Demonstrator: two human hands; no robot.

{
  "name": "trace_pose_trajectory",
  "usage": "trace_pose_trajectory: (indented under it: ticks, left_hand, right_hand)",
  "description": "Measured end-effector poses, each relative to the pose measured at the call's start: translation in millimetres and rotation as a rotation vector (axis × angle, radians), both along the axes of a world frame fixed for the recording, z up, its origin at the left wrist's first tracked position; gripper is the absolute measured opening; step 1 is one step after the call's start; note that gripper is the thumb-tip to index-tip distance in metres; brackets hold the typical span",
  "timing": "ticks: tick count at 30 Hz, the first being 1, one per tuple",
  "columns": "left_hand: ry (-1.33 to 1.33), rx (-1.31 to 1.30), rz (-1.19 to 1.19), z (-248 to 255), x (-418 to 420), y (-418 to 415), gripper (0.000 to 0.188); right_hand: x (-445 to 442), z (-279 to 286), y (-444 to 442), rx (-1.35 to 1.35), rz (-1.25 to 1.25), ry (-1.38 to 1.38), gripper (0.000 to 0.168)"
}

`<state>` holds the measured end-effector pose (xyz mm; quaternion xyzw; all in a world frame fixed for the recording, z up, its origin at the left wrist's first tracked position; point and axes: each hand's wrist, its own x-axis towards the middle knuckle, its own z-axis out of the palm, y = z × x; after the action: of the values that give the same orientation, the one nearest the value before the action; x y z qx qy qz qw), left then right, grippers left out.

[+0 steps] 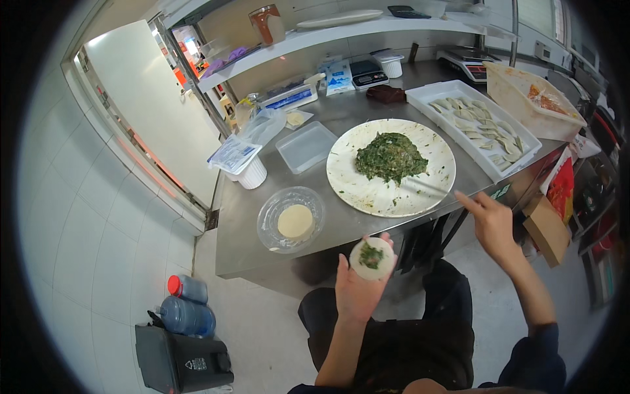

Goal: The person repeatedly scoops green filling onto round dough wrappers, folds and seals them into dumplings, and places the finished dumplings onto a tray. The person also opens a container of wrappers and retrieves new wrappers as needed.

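Observation:
On the open palm of my left hand (362, 290) lies a round dumpling wrapper (372, 259) with green filling at its middle. My right hand (488, 221) grips the end of a thin, blurred utensil (428, 186), whose far end reaches the chopped green filling (391, 156) heaped on a large white plate (344, 189). A stack of round wrappers (296, 222) sits in a clear plastic bowl (266, 224) at the left. Folded dumplings (485, 125) lie in rows in a white tray (514, 170) beyond the plate.
A clear plastic container (306, 146) and a lidded white tub (246, 167) stand left of the plate. A deep plastic bin (536, 118) is right of the tray. Scales (368, 75) stand at the back under a shelf (344, 33). The steel table's front edge (315, 250) is near my left hand.

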<state>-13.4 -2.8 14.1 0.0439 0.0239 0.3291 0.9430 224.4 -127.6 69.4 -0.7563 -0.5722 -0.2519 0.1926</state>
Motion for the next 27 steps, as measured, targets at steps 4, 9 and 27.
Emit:
trace_pose_trajectory:
  ticks: [4,9,27]
  left_hand:
    - [0.043,0.031,-0.076,-9.6,1.8,0.3,0.061]
    - [0.115,0.068,-0.034,-15.5,-1.8,9.4,0.063]
    - [0.02,0.054,0.014,-3.7,5.3,3.5,0.062]
  right_hand:
    - [27.1,2.4,39.4,-0.06,0.056,-0.017,0.051]
    - [33.4,10.4,52.9,-0.275,0.119,0.077,0.052]
    - [-90.8,-14.7,-15.3,-0.176,0.282,0.094,0.056]
